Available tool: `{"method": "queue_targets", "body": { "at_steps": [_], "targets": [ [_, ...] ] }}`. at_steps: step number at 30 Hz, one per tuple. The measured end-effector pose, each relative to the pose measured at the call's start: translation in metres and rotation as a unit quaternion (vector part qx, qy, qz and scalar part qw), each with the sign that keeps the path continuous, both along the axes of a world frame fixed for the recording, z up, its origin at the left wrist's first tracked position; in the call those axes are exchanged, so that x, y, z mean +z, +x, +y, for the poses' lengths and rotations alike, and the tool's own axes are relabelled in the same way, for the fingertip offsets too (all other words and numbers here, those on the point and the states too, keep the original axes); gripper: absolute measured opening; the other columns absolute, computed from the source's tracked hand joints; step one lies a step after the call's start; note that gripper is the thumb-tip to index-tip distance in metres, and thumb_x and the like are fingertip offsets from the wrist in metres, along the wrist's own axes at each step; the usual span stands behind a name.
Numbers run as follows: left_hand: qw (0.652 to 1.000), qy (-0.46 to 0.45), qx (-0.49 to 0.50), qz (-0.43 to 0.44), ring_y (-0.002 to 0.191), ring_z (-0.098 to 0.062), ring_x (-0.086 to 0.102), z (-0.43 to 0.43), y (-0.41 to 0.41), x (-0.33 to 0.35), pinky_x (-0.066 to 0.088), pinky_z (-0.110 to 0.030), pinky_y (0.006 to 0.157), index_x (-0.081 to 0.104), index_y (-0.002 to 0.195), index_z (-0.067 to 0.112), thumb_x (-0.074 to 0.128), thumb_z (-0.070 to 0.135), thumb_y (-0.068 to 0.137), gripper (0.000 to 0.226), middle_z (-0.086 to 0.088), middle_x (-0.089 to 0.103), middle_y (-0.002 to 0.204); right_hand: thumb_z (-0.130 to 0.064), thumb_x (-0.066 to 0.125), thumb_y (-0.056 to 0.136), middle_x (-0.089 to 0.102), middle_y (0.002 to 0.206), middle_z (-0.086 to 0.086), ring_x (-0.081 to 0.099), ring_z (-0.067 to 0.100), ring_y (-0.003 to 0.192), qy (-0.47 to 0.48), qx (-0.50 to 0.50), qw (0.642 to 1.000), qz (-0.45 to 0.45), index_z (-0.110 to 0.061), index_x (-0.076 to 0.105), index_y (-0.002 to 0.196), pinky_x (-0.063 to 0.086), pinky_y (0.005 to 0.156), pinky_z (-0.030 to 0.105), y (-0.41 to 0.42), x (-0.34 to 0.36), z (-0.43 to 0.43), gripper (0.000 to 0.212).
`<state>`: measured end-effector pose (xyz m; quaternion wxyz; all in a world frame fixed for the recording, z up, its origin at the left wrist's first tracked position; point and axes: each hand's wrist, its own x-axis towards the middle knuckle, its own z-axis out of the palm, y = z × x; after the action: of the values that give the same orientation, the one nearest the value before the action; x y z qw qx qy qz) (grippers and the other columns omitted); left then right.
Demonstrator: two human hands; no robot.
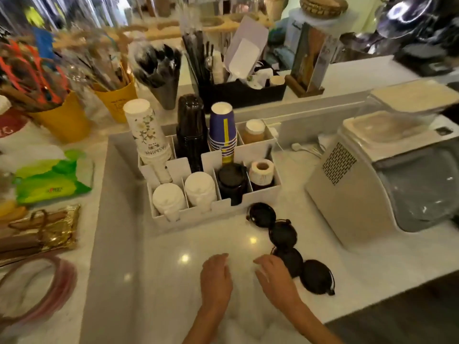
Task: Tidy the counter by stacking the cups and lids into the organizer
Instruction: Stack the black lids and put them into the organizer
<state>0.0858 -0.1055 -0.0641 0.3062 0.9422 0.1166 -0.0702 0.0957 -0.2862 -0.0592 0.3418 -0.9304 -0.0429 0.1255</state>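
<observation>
A white divided organizer (263, 196) stands mid-counter. Its back slots hold a floral white cup stack (146, 135), a black cup stack (191, 127), a blue cup stack (222, 130) and a brown cup (253, 131). Its front slots hold white lid stacks (169, 198) (200, 191), black lids (232, 181) and a sticker roll (261, 171). Several black lids (283, 234) lie in a row on the counter, from the organizer's front right corner toward me. My left hand (216, 279) hovers empty over the counter. My right hand (275, 274) is open, fingers spread, just left of the third lid (294, 260).
An ice machine (387, 184) stands at the right. Yellow cups of straws (62, 120), a green wipes pack (52, 180), gold packets (42, 232) and a pink ring (44, 289) crowd the left. A black caddy (243, 93) sits behind the organizer. The counter edge (387, 299) runs at lower right.
</observation>
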Motion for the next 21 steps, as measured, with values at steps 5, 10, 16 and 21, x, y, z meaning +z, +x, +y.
{"method": "queue_targets", "body": {
  "at_steps": [5, 10, 16, 21],
  "targets": [
    [0.98, 0.129, -0.143, 0.056, 0.147, -0.031, 0.014, -0.011, -0.022, -0.027, 0.009, -0.041, 0.122, 0.024, 0.15, 0.03, 0.035, 0.045, 0.097, 0.056, -0.012, 0.016, 0.16, -0.016, 0.065, 0.086, 0.049, 0.144, 0.013, 0.044, 0.033, 0.135, -0.092, 0.11, 0.989, -0.041, -0.012, 0.057, 0.133, 0.036, 0.111, 0.048, -0.029, -0.028, -0.014, 0.047],
    [0.976, 0.149, -0.153, 0.039, 0.144, -0.035, 0.021, -0.005, -0.025, -0.042, 0.016, -0.044, 0.119, 0.028, 0.149, 0.03, 0.038, 0.049, 0.095, 0.058, -0.014, 0.025, 0.158, -0.023, 0.055, 0.093, 0.044, 0.148, 0.006, 0.038, 0.025, 0.139, -0.093, 0.127, 0.987, -0.03, -0.019, 0.054, 0.136, 0.028, 0.116, 0.036, -0.017, -0.023, -0.017, 0.044],
    [0.98, 0.148, -0.133, 0.023, 0.135, -0.035, 0.031, -0.004, -0.022, -0.047, 0.031, -0.049, 0.112, 0.041, 0.14, 0.028, 0.041, 0.051, 0.088, 0.057, -0.016, 0.041, 0.148, -0.019, 0.055, 0.095, 0.065, 0.122, 0.002, 0.059, 0.02, 0.112, -0.033, -0.02, 0.997, -0.06, -0.017, 0.064, 0.122, 0.048, 0.093, 0.031, 0.057, 0.008, -0.009, 0.028],
    [0.985, 0.11, -0.126, 0.047, 0.144, -0.03, 0.019, 0.001, -0.022, -0.046, 0.013, -0.042, 0.119, 0.031, 0.145, 0.037, 0.038, 0.054, 0.09, 0.059, -0.007, 0.023, 0.158, -0.03, 0.064, 0.09, 0.042, 0.149, 0.006, 0.038, 0.026, 0.138, -0.147, 0.024, 0.988, -0.03, -0.019, 0.04, 0.144, 0.032, 0.114, 0.04, 0.131, 0.015, 0.002, 0.06]
  ]
}}
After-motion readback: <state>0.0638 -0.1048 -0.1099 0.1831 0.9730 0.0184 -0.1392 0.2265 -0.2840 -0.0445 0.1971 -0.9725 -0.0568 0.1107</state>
